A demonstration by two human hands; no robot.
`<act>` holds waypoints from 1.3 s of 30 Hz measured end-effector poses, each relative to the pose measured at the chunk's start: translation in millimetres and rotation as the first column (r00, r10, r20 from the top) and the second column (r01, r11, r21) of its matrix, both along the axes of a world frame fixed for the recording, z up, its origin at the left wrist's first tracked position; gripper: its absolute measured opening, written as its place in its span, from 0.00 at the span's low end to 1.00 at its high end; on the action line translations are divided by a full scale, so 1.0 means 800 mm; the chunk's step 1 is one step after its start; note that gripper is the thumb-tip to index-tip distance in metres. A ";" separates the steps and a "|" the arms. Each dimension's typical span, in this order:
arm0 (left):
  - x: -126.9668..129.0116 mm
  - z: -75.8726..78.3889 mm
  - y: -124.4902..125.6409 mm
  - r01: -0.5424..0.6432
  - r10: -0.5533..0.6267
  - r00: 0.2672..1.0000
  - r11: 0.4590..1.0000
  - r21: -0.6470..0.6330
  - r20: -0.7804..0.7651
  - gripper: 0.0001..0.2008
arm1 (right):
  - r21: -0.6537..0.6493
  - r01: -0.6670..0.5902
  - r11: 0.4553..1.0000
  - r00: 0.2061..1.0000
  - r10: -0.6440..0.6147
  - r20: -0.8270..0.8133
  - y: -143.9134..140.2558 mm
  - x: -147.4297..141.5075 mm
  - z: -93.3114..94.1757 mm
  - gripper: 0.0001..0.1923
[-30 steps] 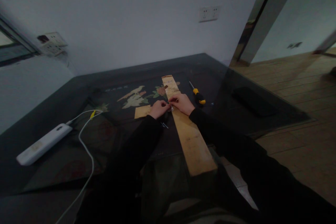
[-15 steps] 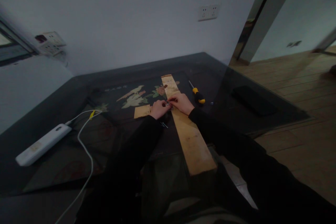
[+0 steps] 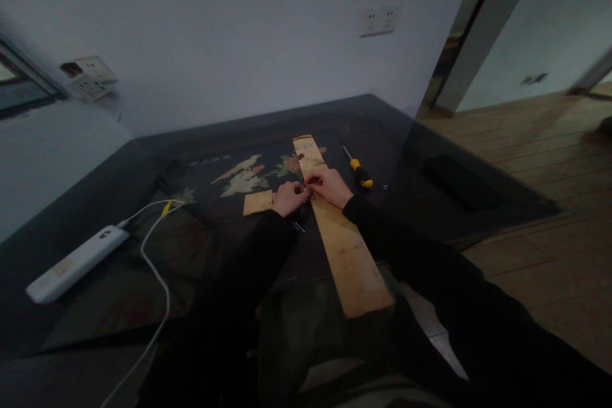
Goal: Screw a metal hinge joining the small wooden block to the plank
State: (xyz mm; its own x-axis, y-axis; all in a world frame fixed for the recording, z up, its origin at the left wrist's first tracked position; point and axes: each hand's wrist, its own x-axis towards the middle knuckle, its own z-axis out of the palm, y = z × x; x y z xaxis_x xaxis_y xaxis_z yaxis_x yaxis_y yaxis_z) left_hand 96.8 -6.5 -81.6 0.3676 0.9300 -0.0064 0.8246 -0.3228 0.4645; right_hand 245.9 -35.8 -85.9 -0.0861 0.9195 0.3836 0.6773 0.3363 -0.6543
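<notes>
A long wooden board (image 3: pixel 351 252) lies on the dark table and juts past its near edge toward me. At the board's left edge my left hand (image 3: pixel 289 196) is closed, thumb and fingers pinched around something small that I cannot make out. My right hand (image 3: pixel 331 186) rests over the board, its fingertips pinched at the same spot, touching or nearly touching the left. A short piece of wood (image 3: pixel 257 203) lies just left of my left hand. Below that hand are a few thin metal screws or nails (image 3: pixel 298 227).
Right of the board lies a yellow-and-black screwdriver (image 3: pixel 358 172). A dark flat object (image 3: pixel 461 183) sits farther right on the table (image 3: pixel 229 229). At the left is a white power bank (image 3: pixel 79 264) with a white cable (image 3: pixel 160 277) running off the near edge.
Both hands stay at the same place on the board, with only slight finger movement. The view has shifted a little; board, screwdriver and short wood piece have not moved.
</notes>
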 end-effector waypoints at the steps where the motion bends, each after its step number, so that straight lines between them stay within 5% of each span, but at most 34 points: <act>1: 0.000 -0.001 0.001 0.004 -0.004 1.000 1.000 -0.005 0.015 0.14 | -0.002 -0.002 1.000 1.000 0.002 0.005 0.000 0.000 0.000 0.09; 39: 0.001 -0.007 -0.004 0.022 -0.014 0.997 0.995 0.102 -0.076 0.15 | -0.037 0.050 0.998 0.997 -0.048 0.053 0.003 0.004 0.003 0.01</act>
State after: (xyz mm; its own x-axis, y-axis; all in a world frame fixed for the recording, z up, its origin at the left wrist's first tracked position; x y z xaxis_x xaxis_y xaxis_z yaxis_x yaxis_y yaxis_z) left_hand 97.6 -9.9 -87.6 0.3861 0.9205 0.0606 0.8497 -0.3805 0.3649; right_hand 249.1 -33.7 -83.6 -0.0598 0.9372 0.3437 0.7260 0.2772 -0.6294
